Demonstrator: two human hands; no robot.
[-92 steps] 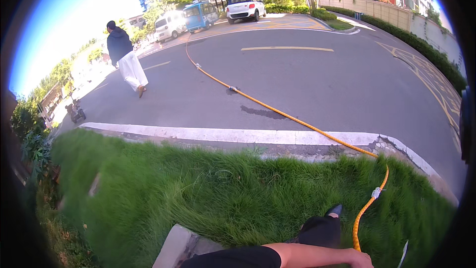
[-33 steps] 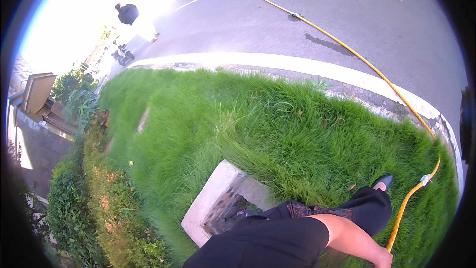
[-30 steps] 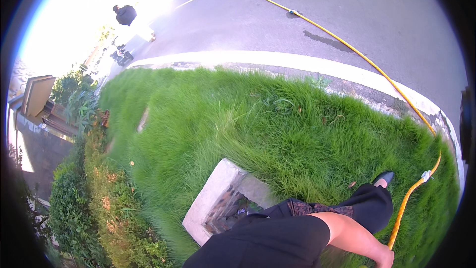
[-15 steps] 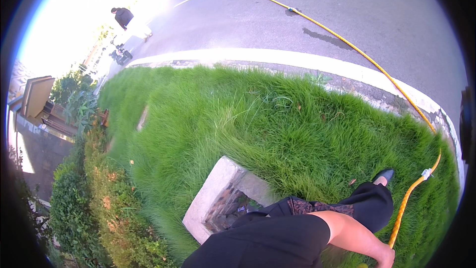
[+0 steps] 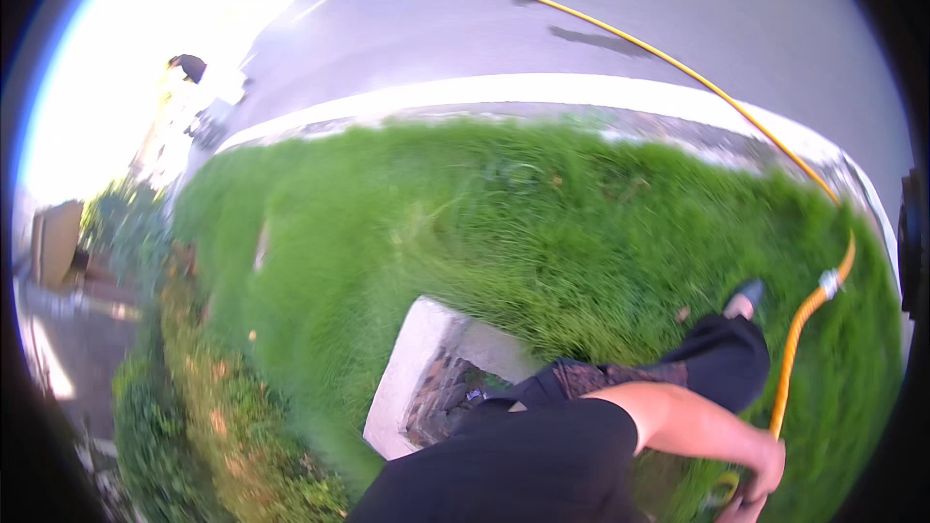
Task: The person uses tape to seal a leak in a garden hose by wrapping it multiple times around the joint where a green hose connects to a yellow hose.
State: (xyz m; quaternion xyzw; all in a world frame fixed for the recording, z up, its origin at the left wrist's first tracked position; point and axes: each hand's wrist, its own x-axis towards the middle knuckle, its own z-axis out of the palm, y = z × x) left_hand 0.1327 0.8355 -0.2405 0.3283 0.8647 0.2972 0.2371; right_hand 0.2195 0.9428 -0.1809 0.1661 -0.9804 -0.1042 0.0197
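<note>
Since half a second ago, a yellow-green loop (image 5: pixel 725 478) and what looks like the right hand (image 5: pixel 744 511) have risen into sight beneath the left hand (image 5: pixel 765 465). From where I stand on the grass, the left is closed around the orange-yellow hose (image 5: pixel 788 358); the right is too blurred and cut off to tell its grip. The left is the nearer to the hose, whose long axis runs ahead and slightly right of it, past a white-wrapped joint (image 5: pixel 829 283), with a dark shoe (image 5: pixel 748 292) to its left. A pale, brick-lined frame (image 5: pixel 399 373) sits farther left. Beyond, the hose bends left over the white kerb (image 5: pixel 504 91) and across the grey road (image 5: pixel 465 44); a blurred figure (image 5: pixel 191 68) stands far left.
</note>
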